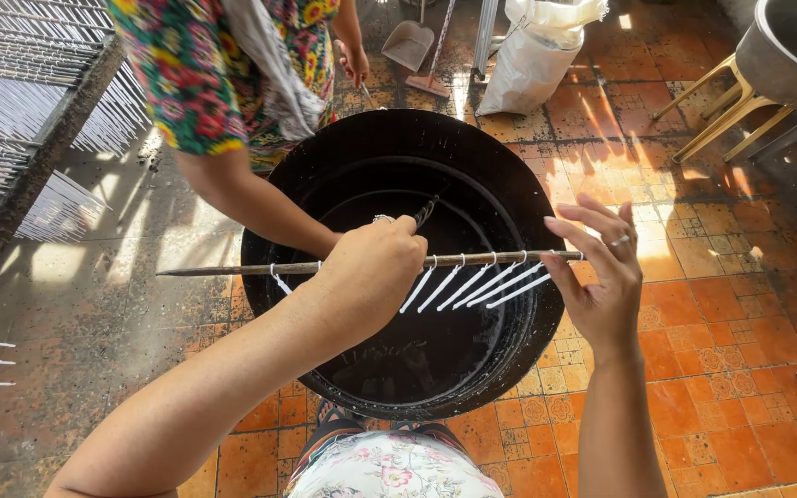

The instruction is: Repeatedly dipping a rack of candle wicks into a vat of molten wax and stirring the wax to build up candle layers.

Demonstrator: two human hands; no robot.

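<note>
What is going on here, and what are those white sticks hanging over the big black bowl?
The picture comes from a camera worn on a person's head, looking down at their own two hands. The left hand grips a long thin wooden rod, and the right hand steadies its other end with the fingertips. Thin white candle-like sticks hang from the rod on little loops. Below them sits a wide round black metal basin on the orange tiled floor. Another person in a flowery dress stands across the basin. More white sticks hang on a rack at the left.
</note>
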